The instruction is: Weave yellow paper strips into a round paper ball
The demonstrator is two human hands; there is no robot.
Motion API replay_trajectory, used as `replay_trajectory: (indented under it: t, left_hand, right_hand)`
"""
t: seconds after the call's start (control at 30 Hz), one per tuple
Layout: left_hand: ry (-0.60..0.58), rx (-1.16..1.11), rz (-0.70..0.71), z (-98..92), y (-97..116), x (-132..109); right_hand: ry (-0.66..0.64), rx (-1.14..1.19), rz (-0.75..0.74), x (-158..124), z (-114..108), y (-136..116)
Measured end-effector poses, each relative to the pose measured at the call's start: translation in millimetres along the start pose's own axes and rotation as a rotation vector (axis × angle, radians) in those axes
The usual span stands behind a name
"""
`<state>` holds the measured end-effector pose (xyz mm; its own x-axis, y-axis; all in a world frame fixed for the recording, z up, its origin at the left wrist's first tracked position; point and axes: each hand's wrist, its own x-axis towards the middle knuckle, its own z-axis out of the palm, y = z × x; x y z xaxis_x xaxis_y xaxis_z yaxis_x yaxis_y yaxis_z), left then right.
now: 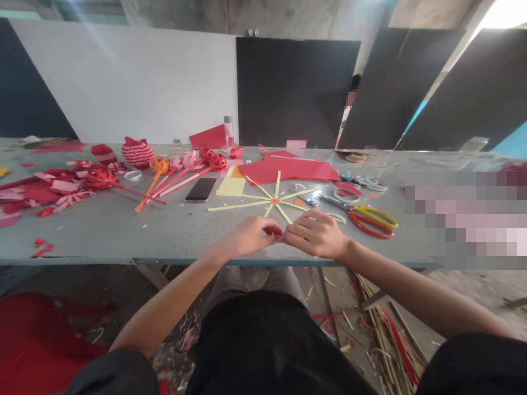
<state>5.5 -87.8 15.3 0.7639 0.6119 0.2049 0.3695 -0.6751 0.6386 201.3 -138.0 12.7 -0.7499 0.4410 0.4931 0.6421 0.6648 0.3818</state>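
Observation:
My left hand (pixel 250 236) and my right hand (pixel 316 235) meet by their fingertips just above the table's near side. Both are closed in a pinch, and whatever lies between the fingers is too small or hidden to name. Right beyond them is a star of pale yellow paper strips (pixel 255 204) spreading from a small orange disc (pixel 274 201). My right hand partly covers the strips on that side. A loose orange paper circle (pixel 300 202) lies beside the star. Scissors with red and yellow handles (pixel 373 219) rest to the right of my right hand.
A phone (pixel 201 190), yellow paper (pixel 230 184) and red paper sheets (pixel 288 168) lie beyond the star. Paper flowers on sticks (pixel 177 178) and red-pink paper pieces (pixel 53 192) fill the left. A white tape roll (pixel 346 195) sits near the scissors. Bundled sticks (pixel 381 323) lie on the floor.

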Motion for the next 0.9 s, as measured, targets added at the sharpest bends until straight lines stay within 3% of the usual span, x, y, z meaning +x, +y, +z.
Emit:
replay_trajectory:
  t: [0.13, 0.3, 0.5, 0.63, 0.77, 0.9]
  left_hand:
    - [-0.028, -0.025, -0.003, 3.5, -3, 4]
    - [0.003, 0.015, -0.014, 10.2, -4, 7]
    - [0.189, 0.187, -0.072, 16.0, 2, 8]
    - [0.166, 0.279, -0.018, 19.4, 3, 9]
    - [0.148, 0.388, 0.048, 30.0, 6, 11]
    - [0.292, 0.667, 0.068, 46.5, 16, 8]
  right_hand:
    - [0.2, -0.25, -0.19, 0, 2, 2]
    - [0.205, -0.307, -0.188, -1, -2, 4]
    - [0.038, -0.265, 0.079, -5, -5, 8]
    - [-0.021, 0.002, 0.285, -8, -5, 8]
    - [-0.151, 0.102, 0.363, -8, -9, 6]
    - [-0.24, 0.156, 0.504, -14, -15, 8]
